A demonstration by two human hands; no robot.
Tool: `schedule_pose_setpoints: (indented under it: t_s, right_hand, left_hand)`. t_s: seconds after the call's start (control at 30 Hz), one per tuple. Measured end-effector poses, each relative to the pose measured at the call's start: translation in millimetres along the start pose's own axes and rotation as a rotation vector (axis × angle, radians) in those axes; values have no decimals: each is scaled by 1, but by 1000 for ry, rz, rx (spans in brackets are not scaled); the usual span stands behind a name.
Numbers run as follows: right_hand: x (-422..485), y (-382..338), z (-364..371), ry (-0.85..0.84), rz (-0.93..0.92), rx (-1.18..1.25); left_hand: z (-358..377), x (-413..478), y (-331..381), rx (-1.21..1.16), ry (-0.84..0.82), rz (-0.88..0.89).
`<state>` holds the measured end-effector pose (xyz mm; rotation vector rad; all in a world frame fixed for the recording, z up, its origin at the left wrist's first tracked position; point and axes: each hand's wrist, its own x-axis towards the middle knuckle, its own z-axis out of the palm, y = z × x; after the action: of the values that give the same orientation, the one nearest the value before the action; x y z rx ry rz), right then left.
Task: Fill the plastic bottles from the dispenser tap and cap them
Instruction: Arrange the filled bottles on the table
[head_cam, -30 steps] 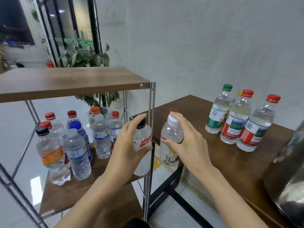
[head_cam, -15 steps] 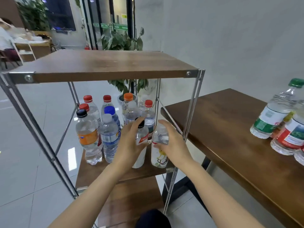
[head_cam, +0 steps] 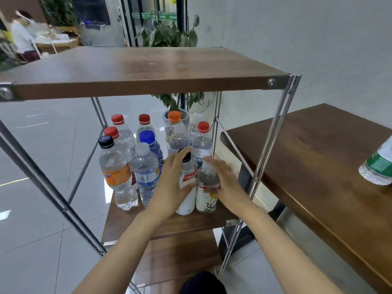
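Two bottles stand side by side at the front right of the middle shelf [head_cam: 169, 225] of a metal rack. My left hand [head_cam: 169, 183] grips the black-capped bottle with a red label [head_cam: 187, 187]. My right hand [head_cam: 224, 183] grips the white-capped bottle with a floral label [head_cam: 206, 198]. Both bottles' bases rest on the shelf board. Behind them stand several other capped bottles, among them an orange-labelled one [head_cam: 115, 172] and a blue-labelled one [head_cam: 146, 172].
The rack's wooden top shelf [head_cam: 137, 68] overhangs the bottles, with steel posts [head_cam: 271, 136] at its corners. A wooden table [head_cam: 314, 158] lies to the right, with a green-labelled bottle [head_cam: 379, 166] at the frame edge. A potted plant [head_cam: 169, 35] stands behind. A person sits far left.
Both hands carried their bottles from the gap beside the table leftward and down into the rack. The bottles now stand on the middle shelf, and my view has turned towards the rack.
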<state>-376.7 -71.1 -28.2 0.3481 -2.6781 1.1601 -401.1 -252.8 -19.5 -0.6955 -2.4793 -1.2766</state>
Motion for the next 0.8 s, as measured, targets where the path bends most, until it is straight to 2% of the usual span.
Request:
schedule_pose_setpoints:
  t_s: [0.07,0.13,0.27,0.5,0.8]
  right_hand:
    - [-3,-6,0,43,12,-332]
    - [-8,-18,3,122,43,-513]
    - [-12,-16,20,141,68,-431]
    - [-1,-8,18,130,66,-271]
    - [15,1,21,111,62,-238]
  left_hand:
    - [5,1,6,173,25,-44]
    - [11,0,13,349,47,-67]
    - [20,-4,10,499,65,-41]
    - [6,8,-6,302,36,-20]
    - [5,20,-17,233,6,-15]
